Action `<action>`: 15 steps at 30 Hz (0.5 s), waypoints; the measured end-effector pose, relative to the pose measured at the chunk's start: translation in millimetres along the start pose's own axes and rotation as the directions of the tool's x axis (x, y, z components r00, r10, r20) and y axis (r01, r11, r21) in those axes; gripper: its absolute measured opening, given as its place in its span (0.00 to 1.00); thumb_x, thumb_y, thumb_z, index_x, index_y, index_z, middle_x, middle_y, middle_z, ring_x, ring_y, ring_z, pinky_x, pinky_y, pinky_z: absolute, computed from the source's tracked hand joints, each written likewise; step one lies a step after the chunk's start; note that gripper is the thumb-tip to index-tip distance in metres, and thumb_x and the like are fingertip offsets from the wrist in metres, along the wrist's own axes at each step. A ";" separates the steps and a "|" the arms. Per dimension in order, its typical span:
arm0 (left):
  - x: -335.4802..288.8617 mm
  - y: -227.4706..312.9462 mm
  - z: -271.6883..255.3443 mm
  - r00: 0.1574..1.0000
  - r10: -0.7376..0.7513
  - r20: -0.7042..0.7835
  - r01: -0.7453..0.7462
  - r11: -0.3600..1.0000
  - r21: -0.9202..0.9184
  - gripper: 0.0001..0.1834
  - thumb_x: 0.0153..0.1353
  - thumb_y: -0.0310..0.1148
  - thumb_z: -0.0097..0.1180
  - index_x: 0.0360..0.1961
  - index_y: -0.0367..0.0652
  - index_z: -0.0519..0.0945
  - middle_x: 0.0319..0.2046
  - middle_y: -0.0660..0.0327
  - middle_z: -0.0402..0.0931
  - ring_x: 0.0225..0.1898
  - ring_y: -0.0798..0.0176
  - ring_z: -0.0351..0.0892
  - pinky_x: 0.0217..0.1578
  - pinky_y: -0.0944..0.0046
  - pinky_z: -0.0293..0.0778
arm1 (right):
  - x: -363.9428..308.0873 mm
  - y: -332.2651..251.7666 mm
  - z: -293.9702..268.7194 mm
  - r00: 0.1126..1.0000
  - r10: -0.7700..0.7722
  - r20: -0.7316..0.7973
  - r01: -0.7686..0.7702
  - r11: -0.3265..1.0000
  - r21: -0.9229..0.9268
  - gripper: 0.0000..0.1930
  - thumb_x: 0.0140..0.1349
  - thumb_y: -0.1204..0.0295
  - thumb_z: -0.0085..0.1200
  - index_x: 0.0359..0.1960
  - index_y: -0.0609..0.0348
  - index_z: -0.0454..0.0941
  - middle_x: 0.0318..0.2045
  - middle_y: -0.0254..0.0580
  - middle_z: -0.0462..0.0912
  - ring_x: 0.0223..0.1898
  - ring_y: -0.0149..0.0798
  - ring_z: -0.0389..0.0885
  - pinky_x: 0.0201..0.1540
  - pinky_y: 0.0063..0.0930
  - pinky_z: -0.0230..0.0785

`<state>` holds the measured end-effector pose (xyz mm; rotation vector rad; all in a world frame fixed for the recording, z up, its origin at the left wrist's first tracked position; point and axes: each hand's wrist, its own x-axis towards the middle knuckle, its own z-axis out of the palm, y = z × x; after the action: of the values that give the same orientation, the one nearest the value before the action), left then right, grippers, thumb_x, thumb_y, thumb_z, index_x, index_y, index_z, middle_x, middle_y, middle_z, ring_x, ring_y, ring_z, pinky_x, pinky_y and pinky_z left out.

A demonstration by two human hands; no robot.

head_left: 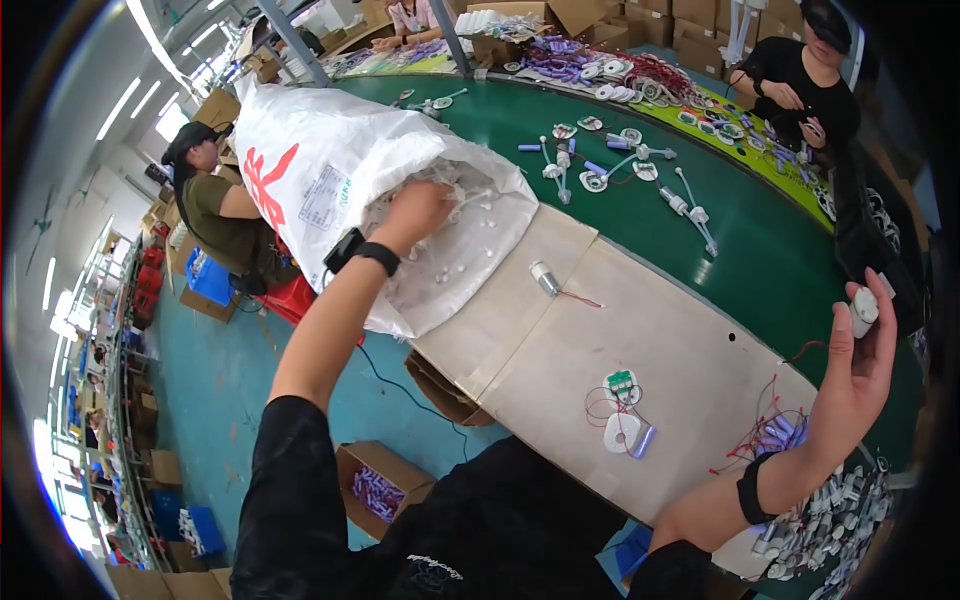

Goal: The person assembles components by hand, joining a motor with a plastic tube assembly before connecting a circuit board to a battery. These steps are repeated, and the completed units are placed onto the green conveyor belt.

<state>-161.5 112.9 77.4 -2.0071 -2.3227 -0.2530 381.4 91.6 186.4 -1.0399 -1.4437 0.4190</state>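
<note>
Left hand (pixel 420 212) reaches into a large white woven-plastic sack (pixel 340 125) at the left of the beige worktop (pixel 520 345); its fingers are hidden, so its grip cannot be told. At right, the right hand (pixel 858 335) pinches a small white cylindrical part (pixel 864 310) between thumb and fingers; probably light, stiff and smooth, it should suit a hold around its sides.

Beige worktop (pixel 545 350) with loose parts
White sack (pixel 330 140) lies left, silver motor (pixel 545 279) mid-table, green circuit board (pixel 621 384), white ring (pixel 611 436) and purple cylinder (pixel 645 441) near, wired purple cylinders (pixel 782 432) right.
</note>
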 end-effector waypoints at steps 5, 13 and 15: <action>29.7 6.6 42.0 0.959 -0.277 0.050 0.274 0.959 0.068 0.21 0.57 0.43 0.63 0.52 0.52 0.83 0.48 0.51 0.83 0.51 0.46 0.81 0.52 0.49 0.74 | -4.2 -7.2 2.8 1.000 0.000 0.024 0.000 1.000 0.003 0.17 0.69 0.76 0.54 0.60 0.62 0.74 0.49 0.42 0.79 0.49 0.30 0.75 0.49 0.20 0.70; 25.0 -23.6 31.7 0.966 -0.180 0.185 0.220 0.949 -0.224 0.27 0.47 0.45 0.73 0.48 0.49 0.83 0.34 0.50 0.85 0.38 0.49 0.85 0.43 0.53 0.76 | 0.5 -3.2 -1.2 1.000 -0.019 0.012 0.019 1.000 -0.017 0.17 0.69 0.77 0.54 0.59 0.63 0.75 0.48 0.42 0.80 0.47 0.30 0.76 0.47 0.20 0.71; 14.3 -12.0 31.1 0.945 -0.217 0.246 0.284 0.915 -0.285 0.25 0.48 0.44 0.72 0.46 0.48 0.84 0.32 0.50 0.84 0.35 0.49 0.85 0.41 0.54 0.77 | 2.7 -1.7 1.6 1.000 -0.029 0.010 0.029 0.999 -0.021 0.17 0.69 0.77 0.54 0.59 0.62 0.75 0.48 0.42 0.80 0.47 0.30 0.77 0.46 0.20 0.71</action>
<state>-173.6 130.3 48.0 -1.9362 -2.8414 -0.4800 379.7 93.3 189.0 -1.0332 -1.4726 0.3889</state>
